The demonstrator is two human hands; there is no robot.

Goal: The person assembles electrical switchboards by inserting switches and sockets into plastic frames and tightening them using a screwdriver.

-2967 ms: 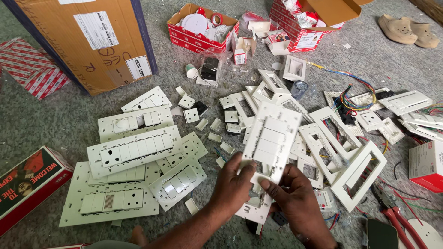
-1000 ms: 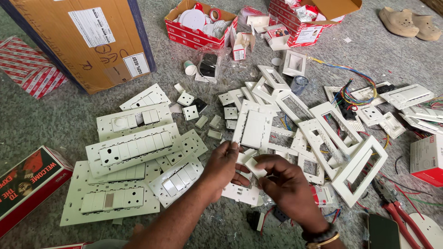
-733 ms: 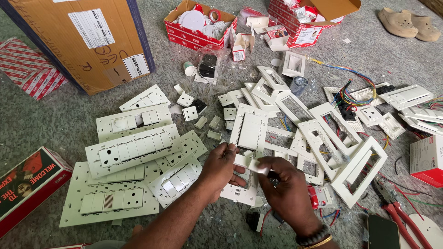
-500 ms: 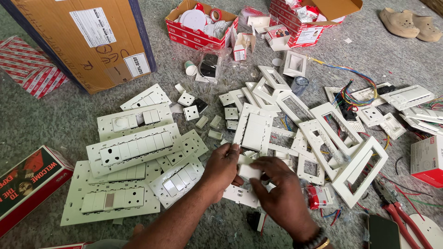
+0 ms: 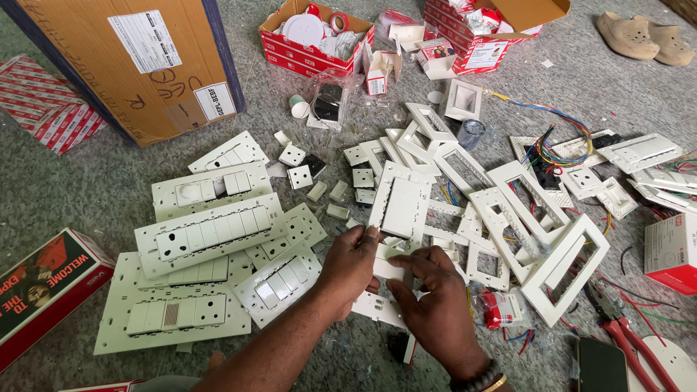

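Both hands pinch one white switch plate [image 5: 385, 267] low at floor centre: left hand [image 5: 350, 267] fingers curled on its left edge, right hand [image 5: 434, 301] gripping from below. Red open carton [image 5: 314, 56] up top holds white discs and red tape; big brown carton [image 5: 138, 62], white labels, upper left.

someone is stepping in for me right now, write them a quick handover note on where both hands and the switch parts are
Left hand: fingers on the left edge of a small white plate piece, gripping it.
Right hand: fingers on the same piece from the right and below.
Both hands hover over the floor, just below the upright white switch module.
Done: assembled switch boards lie stacked at left.
Left: empty white frames and loose small modules are scattered at centre and right; red-handled pliers lie at far right.
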